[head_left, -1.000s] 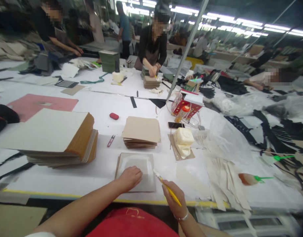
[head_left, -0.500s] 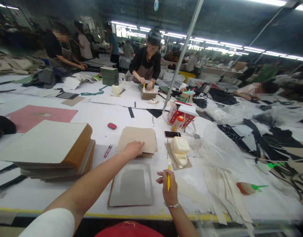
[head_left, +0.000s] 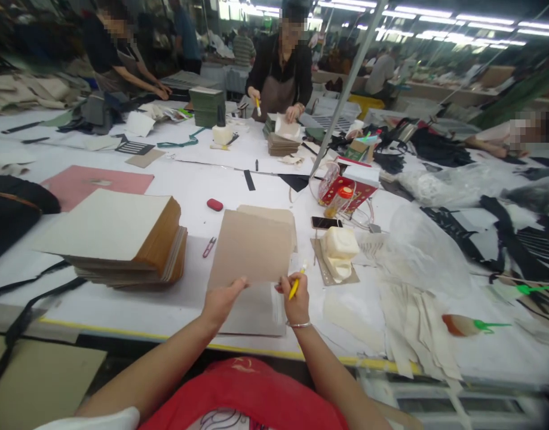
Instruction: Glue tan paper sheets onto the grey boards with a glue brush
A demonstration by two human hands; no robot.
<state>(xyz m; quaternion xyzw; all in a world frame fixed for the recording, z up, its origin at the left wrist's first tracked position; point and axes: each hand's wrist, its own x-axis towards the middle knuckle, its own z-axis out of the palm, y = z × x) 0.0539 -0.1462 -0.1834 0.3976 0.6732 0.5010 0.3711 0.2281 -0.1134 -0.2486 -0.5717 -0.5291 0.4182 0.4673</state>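
Note:
A brown cardboard sheet [head_left: 254,245] is tilted up between my hands. My left hand [head_left: 223,298] is closed on its near edge, thumb on top. At its near right corner, my right hand [head_left: 296,301] grips a small yellow-handled brush [head_left: 296,288], its pale tip pointing away, while the fingertips touch the sheet. Below lies another grey board [head_left: 256,313], partly covered, with whitish smears along its right side. Behind the raised sheet shows a low pile of similar cardboard [head_left: 290,224]. To the right, a cream-coloured, glue-crusted container [head_left: 341,245] sits on a scrap of board.
A tall board stack [head_left: 113,227] stands at left, beside pink thread snips [head_left: 208,247] and a red case [head_left: 215,205]. A phone [head_left: 327,223], a red box [head_left: 352,185], fabric strips [head_left: 413,322] and a glue bottle [head_left: 462,324] lie rightward. Across the table, a person [head_left: 281,71] holds a brush.
My left hand has drawn a cardboard sheet from the pile toward me, over the smeared board. My right hand has moved up to the sheet's corner, still with the brush. The view has shifted.

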